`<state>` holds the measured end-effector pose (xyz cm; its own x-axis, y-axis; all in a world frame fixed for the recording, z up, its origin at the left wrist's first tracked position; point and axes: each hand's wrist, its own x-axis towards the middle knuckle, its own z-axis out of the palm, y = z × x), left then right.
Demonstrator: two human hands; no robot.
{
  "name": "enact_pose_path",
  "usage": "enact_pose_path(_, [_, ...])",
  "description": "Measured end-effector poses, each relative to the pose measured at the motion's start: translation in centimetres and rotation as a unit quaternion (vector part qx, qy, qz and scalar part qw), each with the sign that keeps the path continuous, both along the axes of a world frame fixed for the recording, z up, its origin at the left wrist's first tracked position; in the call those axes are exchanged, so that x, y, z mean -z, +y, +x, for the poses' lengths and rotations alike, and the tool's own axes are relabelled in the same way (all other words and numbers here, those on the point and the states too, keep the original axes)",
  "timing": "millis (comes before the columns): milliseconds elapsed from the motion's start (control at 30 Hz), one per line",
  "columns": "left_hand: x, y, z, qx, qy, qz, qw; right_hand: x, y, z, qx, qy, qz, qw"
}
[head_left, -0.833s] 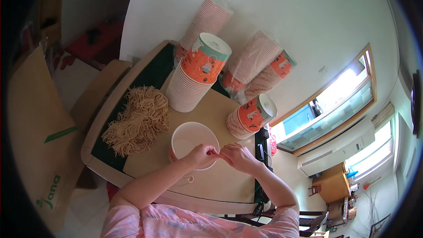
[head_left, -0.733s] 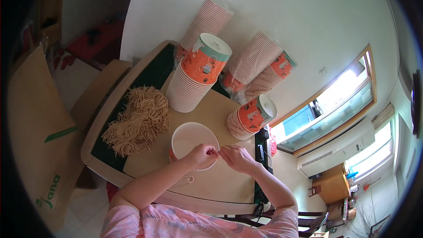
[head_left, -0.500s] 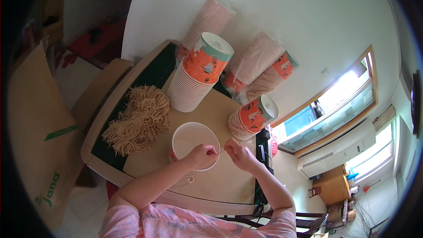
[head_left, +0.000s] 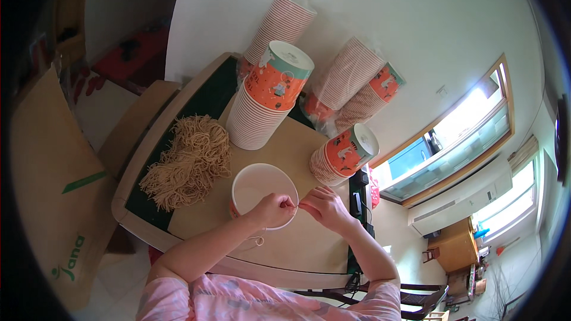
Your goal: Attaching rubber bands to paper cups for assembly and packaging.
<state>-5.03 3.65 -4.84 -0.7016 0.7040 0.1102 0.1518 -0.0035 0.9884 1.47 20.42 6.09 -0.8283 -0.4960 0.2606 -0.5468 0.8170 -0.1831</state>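
Note:
A beige string (head_left: pixel 259 241) hangs in a small loop below my left hand (head_left: pixel 276 210). My left hand is closed in a pinch on it at the right part of the rim of a white-lined paper bucket (head_left: pixel 253 185). Fingertips of my right hand (head_left: pixel 327 208) are pinched together and meet the left fingertips just past that rim; the bit of string between them is mostly hidden. The bucket stands upright on the table, and no contents show in its visible part. To its left lies a large tangled bundle of beige strings (head_left: pixel 189 163).
Behind the bucket rises a tall upside-down stack of orange and green paper buckets (head_left: pixel 262 119). A shorter stack (head_left: pixel 339 154) stands to the right. Plastic-wrapped stacks (head_left: pixel 351 77) lean at the wall. A cardboard box (head_left: pixel 59 190) is at far left; black power strips (head_left: pixel 358 196) line the table's right edge.
My right fingertips have come down and in against the left ones, closing the small gap where string showed. The left hand stays almost in place, and the hanging loop has shifted slightly.

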Motion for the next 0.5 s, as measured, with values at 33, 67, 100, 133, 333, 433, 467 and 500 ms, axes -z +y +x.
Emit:
enact_pose_path(33, [0.2,0.0,-0.1,0.0,0.0,0.0,1.0,-0.2,-0.2,0.0,0.0,0.0,0.0,1.0])
enact_pose_path(67, [0.4,0.1,-0.1,0.0,-0.001,0.002,1.0,-0.4,-0.4,0.0,-0.004,-0.003,0.008,1.0])
enact_pose_path(100, [0.5,0.1,-0.2,0.001,-0.002,0.004,1.0,-0.5,-0.5,0.0,-0.008,-0.006,0.017,1.0])
enact_pose_path(133, [0.6,0.1,-0.2,0.001,-0.002,0.004,1.0,-0.4,-0.6,0.0,-0.008,-0.006,0.018,1.0])
enact_pose_path(333, [0.2,0.0,0.1,0.012,-0.021,0.024,0.999,0.7,-0.8,0.5,0.059,-0.08,-0.015,0.995])
enact_pose_path(433, [-0.3,-0.1,0.1,0.0,-0.011,0.006,1.0,0.9,-0.9,0.7,0.086,-0.085,-0.075,0.99])
enact_pose_path(467, [-0.4,-0.1,0.1,0.003,-0.013,-0.005,1.0,0.6,-1.2,0.9,0.108,-0.105,-0.091,0.984])
enact_pose_path(500, [-0.4,-0.2,0.1,0.006,-0.014,-0.016,1.0,0.4,-1.3,1.0,0.13,-0.124,-0.107,0.978])
